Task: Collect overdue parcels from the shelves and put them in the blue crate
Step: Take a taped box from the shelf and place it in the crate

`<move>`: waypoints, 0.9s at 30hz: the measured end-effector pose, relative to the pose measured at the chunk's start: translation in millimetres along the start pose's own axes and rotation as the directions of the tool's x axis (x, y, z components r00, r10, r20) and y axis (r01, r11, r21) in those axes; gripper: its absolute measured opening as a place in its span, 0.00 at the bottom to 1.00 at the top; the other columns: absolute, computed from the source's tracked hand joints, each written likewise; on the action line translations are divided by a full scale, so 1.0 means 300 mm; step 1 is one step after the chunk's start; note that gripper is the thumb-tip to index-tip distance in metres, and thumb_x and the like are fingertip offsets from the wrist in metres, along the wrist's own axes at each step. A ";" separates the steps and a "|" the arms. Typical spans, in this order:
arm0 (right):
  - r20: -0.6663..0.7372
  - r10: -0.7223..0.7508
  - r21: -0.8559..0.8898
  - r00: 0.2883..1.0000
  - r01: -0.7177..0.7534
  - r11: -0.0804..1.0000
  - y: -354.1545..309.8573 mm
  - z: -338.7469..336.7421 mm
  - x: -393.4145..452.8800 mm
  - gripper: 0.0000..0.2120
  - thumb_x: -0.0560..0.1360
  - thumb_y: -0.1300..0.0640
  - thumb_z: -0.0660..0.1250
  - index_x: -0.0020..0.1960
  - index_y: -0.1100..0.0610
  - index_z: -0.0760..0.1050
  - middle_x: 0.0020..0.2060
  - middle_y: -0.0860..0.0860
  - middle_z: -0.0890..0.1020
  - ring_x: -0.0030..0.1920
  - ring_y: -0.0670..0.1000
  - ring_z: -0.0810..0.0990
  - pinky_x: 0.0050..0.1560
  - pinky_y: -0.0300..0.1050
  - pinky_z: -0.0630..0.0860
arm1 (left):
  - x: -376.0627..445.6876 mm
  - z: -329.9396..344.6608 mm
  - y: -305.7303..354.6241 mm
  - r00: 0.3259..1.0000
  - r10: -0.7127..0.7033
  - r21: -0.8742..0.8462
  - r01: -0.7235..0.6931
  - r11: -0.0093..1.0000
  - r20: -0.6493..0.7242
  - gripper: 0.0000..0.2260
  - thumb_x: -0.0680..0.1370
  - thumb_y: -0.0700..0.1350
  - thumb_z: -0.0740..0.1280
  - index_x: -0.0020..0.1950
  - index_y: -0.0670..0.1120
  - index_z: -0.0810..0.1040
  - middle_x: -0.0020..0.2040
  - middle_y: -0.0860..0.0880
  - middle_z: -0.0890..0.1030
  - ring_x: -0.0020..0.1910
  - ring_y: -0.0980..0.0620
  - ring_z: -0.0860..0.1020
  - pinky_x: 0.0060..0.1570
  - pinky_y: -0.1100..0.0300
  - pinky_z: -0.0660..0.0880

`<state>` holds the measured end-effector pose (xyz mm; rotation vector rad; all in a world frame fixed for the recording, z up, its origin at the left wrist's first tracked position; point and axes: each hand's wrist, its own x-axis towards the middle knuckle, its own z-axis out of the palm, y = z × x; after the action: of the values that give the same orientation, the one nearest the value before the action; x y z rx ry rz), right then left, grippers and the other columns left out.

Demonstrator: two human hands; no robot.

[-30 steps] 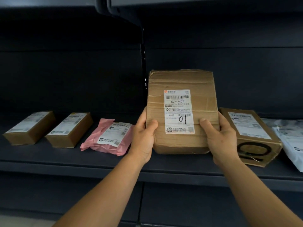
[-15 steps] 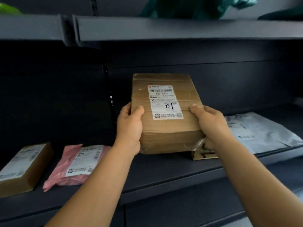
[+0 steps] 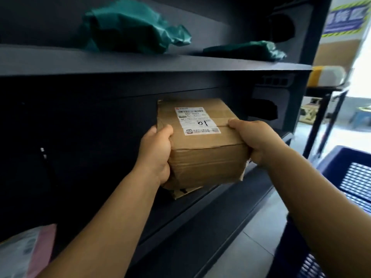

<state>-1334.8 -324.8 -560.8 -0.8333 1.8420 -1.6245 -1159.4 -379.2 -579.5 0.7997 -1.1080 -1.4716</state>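
Observation:
I hold a brown cardboard parcel [image 3: 202, 153] with a white label marked "01" in front of the dark shelf [image 3: 220, 199]. My left hand [image 3: 155, 155] grips its left side with the thumb on the top face. Its right edge is held by my right hand [image 3: 255, 141], fingers curled over the top. The parcel is lifted off the shelf and tilted. A blue crate [image 3: 347, 177] with a slotted wall shows at the right edge, on the floor side of the shelf unit.
Under the held parcel a corner of another cardboard box [image 3: 183, 191] peeks out on the shelf. A pink mailer [image 3: 28, 251] lies at bottom left. Two green bags [image 3: 132, 27] [image 3: 247, 50] sit on the upper shelf. A black stand [image 3: 319, 119] rises at right.
My view has swung right and the parcel has moved with my hands toward the right end of the shelf. The blue crate has come into view; the boxes on the left have left it.

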 end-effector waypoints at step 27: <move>-0.489 0.299 -0.064 0.820 -0.375 0.925 0.277 -1.132 -0.129 0.40 0.61 0.32 0.75 0.63 0.57 0.74 0.52 0.57 0.83 0.48 0.58 0.84 0.50 0.53 0.81 | -0.313 0.959 -0.510 0.742 -0.127 0.048 0.128 0.991 0.659 0.11 0.83 0.41 0.57 0.64 0.45 0.72 0.51 0.47 0.80 0.48 0.50 0.80 0.47 0.56 0.79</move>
<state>-1569.7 -65.8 -600.3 -0.1360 2.3189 -1.5485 -1457.8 -227.1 -632.6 0.3382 -1.5986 -1.9494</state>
